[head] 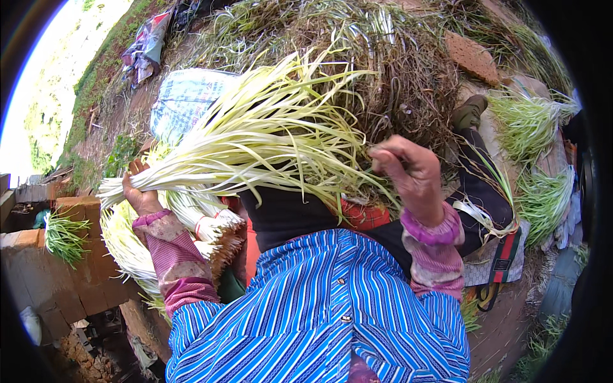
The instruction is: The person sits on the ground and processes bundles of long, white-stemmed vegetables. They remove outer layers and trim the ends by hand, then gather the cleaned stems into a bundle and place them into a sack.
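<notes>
My left hand [142, 194] grips a large bunch of blanched yellow chives [230, 143] by the white stem ends. Its pale leaves fan out to the right across my lap. Beside the leaf tips is my right hand [407, 174], raised with thumb and fingers curled together. No leaf shows plainly between those fingers. Below my left hand lie more bundles of chives [187, 210], some bound with red ties, their root ends towards my knee. A few loose leaves and a pale stalk [479, 218] rest on my other leg.
Ahead stands a heap of dry, root-like plant waste [392, 86]. A white printed woven sack [189, 95] lies left of it. A perforated brick [471, 57] is at the upper right, near bunches of green leaves [527, 124]. Brown blocks [57, 277] line the lower left.
</notes>
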The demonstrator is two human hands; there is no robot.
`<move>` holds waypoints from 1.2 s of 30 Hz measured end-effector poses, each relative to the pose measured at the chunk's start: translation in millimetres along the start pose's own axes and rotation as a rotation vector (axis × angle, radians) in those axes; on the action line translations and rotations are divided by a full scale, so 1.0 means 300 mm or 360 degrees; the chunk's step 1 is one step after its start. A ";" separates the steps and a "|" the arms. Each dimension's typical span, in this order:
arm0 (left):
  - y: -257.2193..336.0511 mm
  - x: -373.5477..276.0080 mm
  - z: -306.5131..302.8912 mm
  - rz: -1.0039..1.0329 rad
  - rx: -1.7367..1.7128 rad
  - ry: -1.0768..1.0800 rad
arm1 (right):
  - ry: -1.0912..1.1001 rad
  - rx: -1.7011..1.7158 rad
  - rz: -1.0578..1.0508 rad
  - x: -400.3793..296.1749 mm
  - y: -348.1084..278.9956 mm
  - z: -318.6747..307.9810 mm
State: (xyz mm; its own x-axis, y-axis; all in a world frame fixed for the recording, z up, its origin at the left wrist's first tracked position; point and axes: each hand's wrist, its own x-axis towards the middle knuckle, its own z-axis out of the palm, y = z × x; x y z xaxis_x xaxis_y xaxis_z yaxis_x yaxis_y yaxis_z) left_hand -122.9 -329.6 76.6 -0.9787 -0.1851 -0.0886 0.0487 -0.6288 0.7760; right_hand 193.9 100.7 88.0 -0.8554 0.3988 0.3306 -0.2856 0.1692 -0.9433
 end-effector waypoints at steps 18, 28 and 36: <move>-0.216 -0.075 -0.224 -0.0212 -0.0086 0.0516 | -0.0959 -0.2097 0.0716 -0.062 0.450 -0.112; -0.215 -0.101 -0.212 -0.0277 -0.0098 0.0566 | -0.0497 -0.0646 -0.0083 -0.015 0.109 0.142; -0.217 -0.005 -0.324 -0.0251 0.0215 0.0537 | -0.0710 -0.1464 -0.0285 0.076 0.278 0.383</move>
State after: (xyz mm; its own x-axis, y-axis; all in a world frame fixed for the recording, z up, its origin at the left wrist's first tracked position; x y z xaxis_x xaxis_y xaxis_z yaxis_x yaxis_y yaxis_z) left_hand -105.3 -361.7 -34.5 -0.8504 -0.3462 -0.3962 -0.1457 -0.5685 0.8097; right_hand 100.9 20.3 13.4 -0.9687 -0.0380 0.2453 -0.1442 0.8905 -0.4316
